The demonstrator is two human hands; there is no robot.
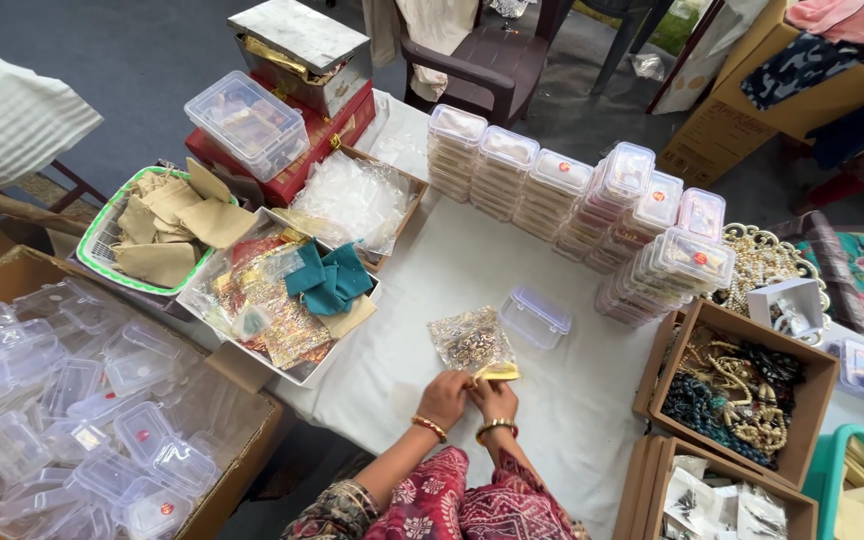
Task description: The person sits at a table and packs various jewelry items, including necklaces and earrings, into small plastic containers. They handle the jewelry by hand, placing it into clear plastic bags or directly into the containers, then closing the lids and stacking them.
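Observation:
My left hand (443,397) and my right hand (495,398) meet at the near edge of a clear plastic packet (470,343) that lies on the white tablecloth (552,390). The packet holds gold-coloured jewellery and has a yellow strip at its near end. Both hands pinch that end with closed fingers. A small clear plastic box (534,318) with its lid on sits just beyond the packet to the right.
Rows of stacked clear boxes (582,200) line the table's far side. A tray of fabric pouches (292,300), a basket of beige pouches (157,235), a carton of empty boxes (72,410) stand left. Cartons of bead necklaces (737,390) stand right.

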